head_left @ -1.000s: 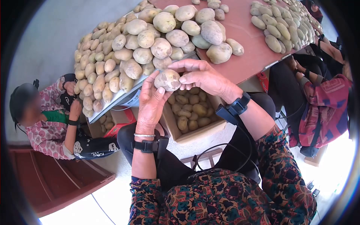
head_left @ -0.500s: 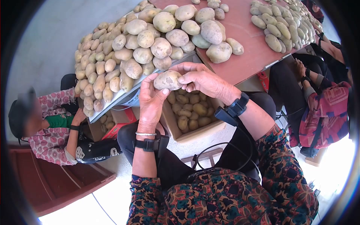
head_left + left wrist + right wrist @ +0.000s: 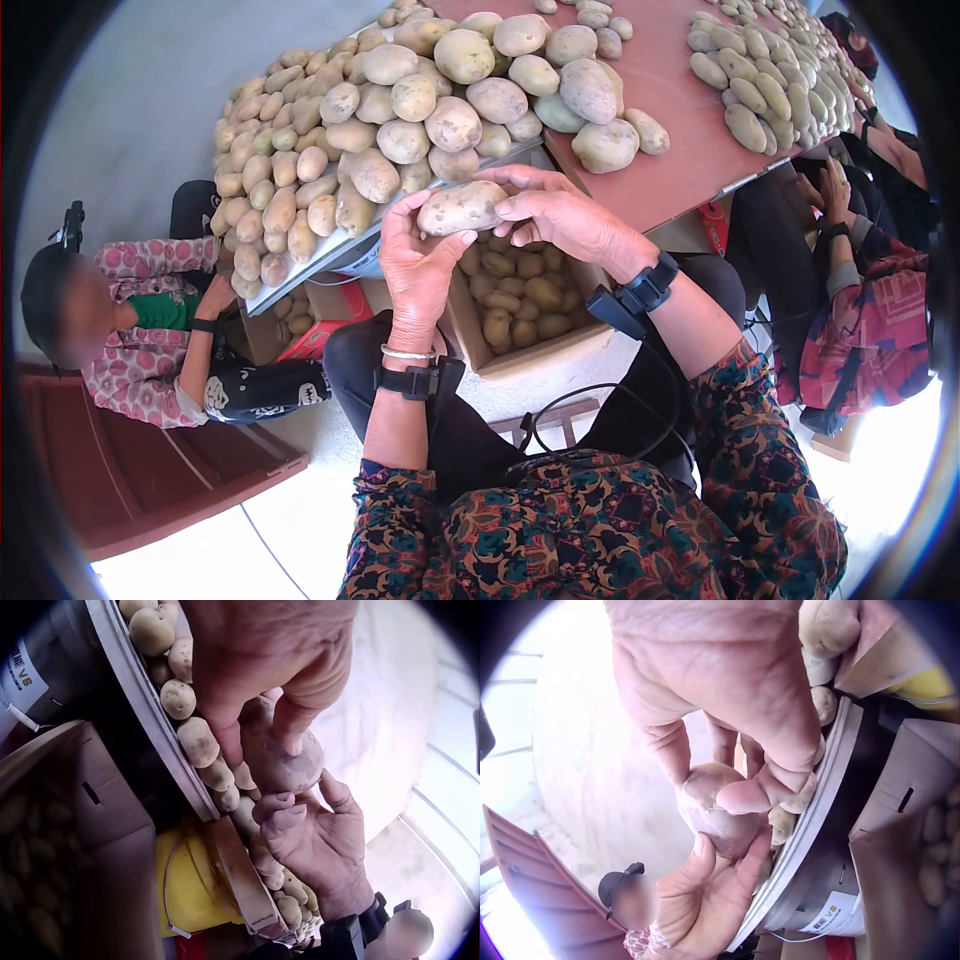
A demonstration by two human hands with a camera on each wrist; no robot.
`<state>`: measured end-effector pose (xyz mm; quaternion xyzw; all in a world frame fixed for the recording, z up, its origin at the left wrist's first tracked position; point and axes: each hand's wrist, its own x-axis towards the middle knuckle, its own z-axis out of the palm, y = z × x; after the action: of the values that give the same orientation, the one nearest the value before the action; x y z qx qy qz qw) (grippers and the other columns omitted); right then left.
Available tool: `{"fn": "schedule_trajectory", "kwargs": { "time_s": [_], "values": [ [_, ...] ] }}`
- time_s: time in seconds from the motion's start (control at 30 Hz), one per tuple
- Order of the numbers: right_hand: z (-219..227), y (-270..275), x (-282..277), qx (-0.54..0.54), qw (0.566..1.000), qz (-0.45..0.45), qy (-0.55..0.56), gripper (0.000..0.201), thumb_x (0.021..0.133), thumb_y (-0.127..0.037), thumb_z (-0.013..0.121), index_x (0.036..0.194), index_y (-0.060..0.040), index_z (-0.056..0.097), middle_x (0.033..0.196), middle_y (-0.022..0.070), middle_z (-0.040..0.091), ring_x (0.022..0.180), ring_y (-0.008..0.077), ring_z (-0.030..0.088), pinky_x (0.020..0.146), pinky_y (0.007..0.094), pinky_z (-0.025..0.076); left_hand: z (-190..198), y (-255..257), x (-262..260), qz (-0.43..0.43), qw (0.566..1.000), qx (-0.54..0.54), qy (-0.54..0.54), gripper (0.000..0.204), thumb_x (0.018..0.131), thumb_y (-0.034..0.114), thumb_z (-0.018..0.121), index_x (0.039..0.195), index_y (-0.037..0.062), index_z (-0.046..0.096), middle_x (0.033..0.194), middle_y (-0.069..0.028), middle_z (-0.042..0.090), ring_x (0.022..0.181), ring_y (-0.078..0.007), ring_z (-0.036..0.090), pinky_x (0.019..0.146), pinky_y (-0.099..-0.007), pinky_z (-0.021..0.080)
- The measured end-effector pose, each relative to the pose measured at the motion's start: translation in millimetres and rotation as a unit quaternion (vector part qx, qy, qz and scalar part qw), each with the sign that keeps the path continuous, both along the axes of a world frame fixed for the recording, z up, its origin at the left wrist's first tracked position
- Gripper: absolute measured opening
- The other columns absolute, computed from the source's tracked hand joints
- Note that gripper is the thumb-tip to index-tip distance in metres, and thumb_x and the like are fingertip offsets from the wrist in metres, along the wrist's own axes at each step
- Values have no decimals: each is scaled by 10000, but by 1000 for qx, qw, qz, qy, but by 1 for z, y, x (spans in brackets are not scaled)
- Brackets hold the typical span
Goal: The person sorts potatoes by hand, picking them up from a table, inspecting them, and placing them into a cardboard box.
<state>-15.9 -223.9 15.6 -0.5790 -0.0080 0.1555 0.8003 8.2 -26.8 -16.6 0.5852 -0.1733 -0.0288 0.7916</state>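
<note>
A brown, patchy-skinned potato (image 3: 462,208) is held between both hands, lying lengthwise across the head view, above an open box. My left hand (image 3: 415,260) grips its left end, with the thumb along the near side and the fingers behind. At the other end, my right hand (image 3: 572,222) pinches it between thumb and fingers. The right wrist view shows the same potato (image 3: 718,810) with fingertips of both hands pressed to its skin. Part of it is hidden behind the fingers in the left wrist view.
A heap of potatoes (image 3: 400,140) covers the left tabletop, just beyond the hands. Below them stands a cardboard box (image 3: 545,362) of smaller potatoes. More potatoes (image 3: 770,90) lie on the red table (image 3: 665,180). People sit at left and right; a cable (image 3: 590,385) loops over the lap.
The potato has turned in the hands, from a rounded outline to its long side with dark spots showing. Both hands stay on it. The whole head view has shifted slightly.
</note>
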Motion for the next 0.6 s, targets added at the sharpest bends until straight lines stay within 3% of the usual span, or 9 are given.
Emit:
{"fn": "schedule_trajectory", "kwargs": {
  "time_s": [0.07, 0.2, 0.3, 0.4, 0.53, 0.6],
  "values": [
    [-6, 1, 3, -10, 1000, 4, 5, 483, 921, -238, 605, 1346, -30, 509, 1039, 45, 613, 812, 99, 574, 709, 216, 496, 1, -2, 0, 34, 997, 44, -47, 594, 739, -133, 738, 1248, 20, 475, 1210, -95, 565, 1126, -182, 566, 976, -319, 481],
    [-14, 0, 6, 11, 1000, 11, 26, 502, 946, -358, 607, 1322, -39, 520, 1038, 43, 620, 798, 96, 596, 699, 228, 511, 4, 2, -1, 21, 996, 52, -67, 520, 786, -77, 733, 1248, 5, 509, 1200, -106, 600, 1098, -181, 587, 960, -307, 487],
    [-13, -3, 7, 38, 998, 16, 47, 518, 953, -355, 603, 1342, -29, 500, 1087, 67, 628, 784, 119, 605, 664, 239, 499, 11, 6, -3, 24, 998, 60, -21, 470, 843, -17, 707, 1279, -6, 532, 1170, -114, 627, 1096, -182, 594, 971, -314, 482],
    [-14, -4, 7, 50, 997, 16, 52, 499, 959, -346, 592, 1335, -32, 499, 1072, 69, 631, 778, 121, 603, 660, 246, 499, 12, 9, -3, 54, 988, 130, -61, 419, 924, 93, 648, 1316, 0, 530, 1166, -122, 636, 1100, -179, 595, 972, -316, 482],
    [-12, -5, 8, 51, 996, 26, 70, 462, 953, -286, 595, 1325, -29, 498, 1090, 67, 620, 819, 122, 608, 709, 252, 507, 7, 8, 3, 13, 999, 14, 50, 435, 985, 205, 571, 1357, -3, 482, 1228, -128, 606, 1116, -199, 602, 934, -345, 519],
    [-13, -1, 7, 42, 999, -6, -2, 453, 902, -152, 618, 1321, -34, 494, 1153, 73, 598, 943, 130, 607, 798, 260, 512, 7, 9, 3, 2, 995, -31, 97, 448, 995, 230, 554, 1365, -7, 468, 1251, -131, 593, 1118, -207, 606, 916, -352, 535]
  ]
}}
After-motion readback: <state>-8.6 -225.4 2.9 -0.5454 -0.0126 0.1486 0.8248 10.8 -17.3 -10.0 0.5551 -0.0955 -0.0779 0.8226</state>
